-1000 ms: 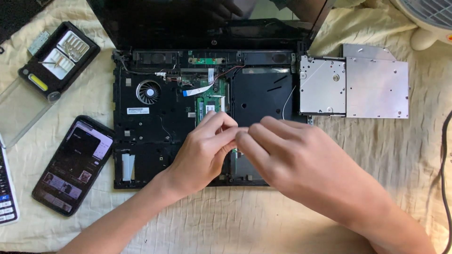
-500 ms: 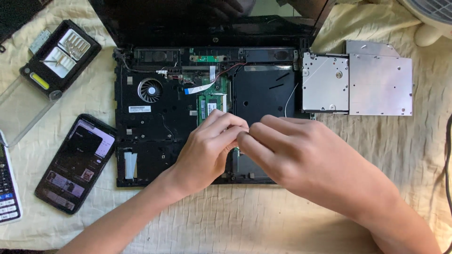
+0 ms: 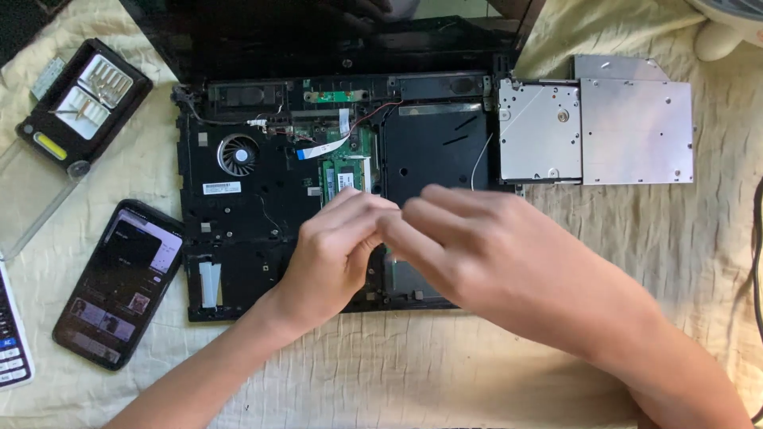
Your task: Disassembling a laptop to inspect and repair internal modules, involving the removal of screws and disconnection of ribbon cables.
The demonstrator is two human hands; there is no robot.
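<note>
An opened black laptop base (image 3: 262,206) lies on a cream cloth, with its fan (image 3: 237,153) and a green circuit board (image 3: 350,171) exposed. My left hand (image 3: 334,254) hovers over the middle of the base, its fingers curled and pinched together. My right hand (image 3: 485,246) reaches in from the right, and its fingertips meet those of the left hand just below the green board. Whatever lies between the fingertips is hidden.
A silver optical drive (image 3: 596,131) lies to the right of the laptop. On the left are a lit phone (image 3: 119,282), a black case of screwdriver bits (image 3: 79,103) with its clear lid (image 3: 28,199), and a calculator's edge (image 3: 12,342). The dark screen (image 3: 318,32) lies flat behind.
Both hands stay joined at the fingertips and have shifted slightly away from me over the laptop base. Nothing else has moved.
</note>
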